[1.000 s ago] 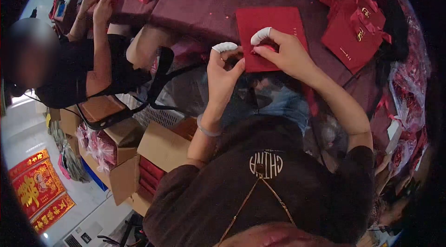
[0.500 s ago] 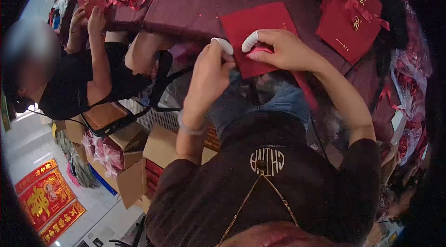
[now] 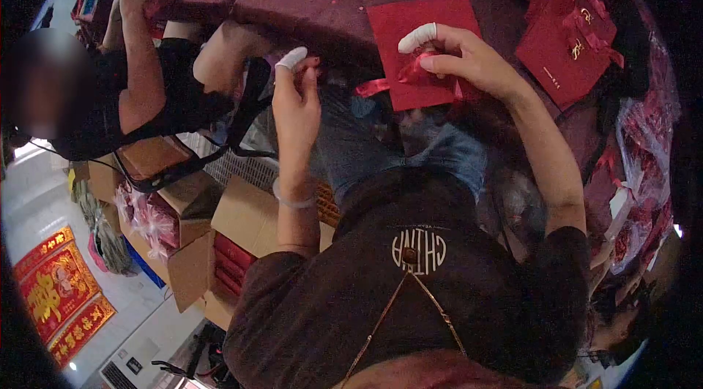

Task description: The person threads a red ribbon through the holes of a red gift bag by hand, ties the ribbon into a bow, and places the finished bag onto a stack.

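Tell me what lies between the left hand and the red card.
Head view: a red ribbon trails from the red card toward the left hand, stopping short; the right hand pinches it.

The person wears a dark brown short-sleeved cotton T-shirt (image 3: 351, 316). On its chest sits a round pale printed emblem (image 3: 419, 250) that spells CHINA in curved letters. From the emblem, two thin tan cords (image 3: 381, 323) run apart in a narrow V across the shirt. The legs are in faded blue denim jeans (image 3: 447, 158). A thin pale band (image 3: 291, 201) circles the left wrist. One finger of the left hand (image 3: 295, 100) wears a white rubber fingertip cover (image 3: 292, 57). The right hand (image 3: 469, 60) has a matching white cover (image 3: 417, 36) on its forefinger.
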Tool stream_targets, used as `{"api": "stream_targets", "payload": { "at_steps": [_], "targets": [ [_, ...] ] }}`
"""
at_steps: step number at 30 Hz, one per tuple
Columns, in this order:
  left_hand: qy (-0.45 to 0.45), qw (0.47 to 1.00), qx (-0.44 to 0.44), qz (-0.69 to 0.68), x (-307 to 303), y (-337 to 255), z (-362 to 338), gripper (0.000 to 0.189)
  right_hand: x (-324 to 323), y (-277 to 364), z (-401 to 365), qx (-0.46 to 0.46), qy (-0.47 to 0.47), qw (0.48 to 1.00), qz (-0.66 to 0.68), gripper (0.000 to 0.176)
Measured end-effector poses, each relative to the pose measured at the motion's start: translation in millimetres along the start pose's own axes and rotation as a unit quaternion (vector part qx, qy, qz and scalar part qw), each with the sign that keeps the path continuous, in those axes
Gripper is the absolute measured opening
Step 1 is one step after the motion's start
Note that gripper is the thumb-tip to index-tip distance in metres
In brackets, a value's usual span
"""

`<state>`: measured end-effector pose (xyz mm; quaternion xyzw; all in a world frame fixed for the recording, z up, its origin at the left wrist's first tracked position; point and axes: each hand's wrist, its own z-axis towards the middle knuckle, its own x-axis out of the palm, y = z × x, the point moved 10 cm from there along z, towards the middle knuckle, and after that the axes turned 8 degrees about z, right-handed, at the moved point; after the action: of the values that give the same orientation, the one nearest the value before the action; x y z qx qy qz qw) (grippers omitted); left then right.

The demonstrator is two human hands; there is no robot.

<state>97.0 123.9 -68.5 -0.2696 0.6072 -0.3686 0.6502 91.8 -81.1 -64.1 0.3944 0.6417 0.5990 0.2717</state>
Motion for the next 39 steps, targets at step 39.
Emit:
{"api": "stream_targets", "payload": {
  "at_steps": [39],
  "targets": [
    [0.012,0.912,-0.097,-0.399,75,-44,-5,0.060,-22,18,-46,-0.094,-0.312,0.940,0.103,0.043]
  ]
}}
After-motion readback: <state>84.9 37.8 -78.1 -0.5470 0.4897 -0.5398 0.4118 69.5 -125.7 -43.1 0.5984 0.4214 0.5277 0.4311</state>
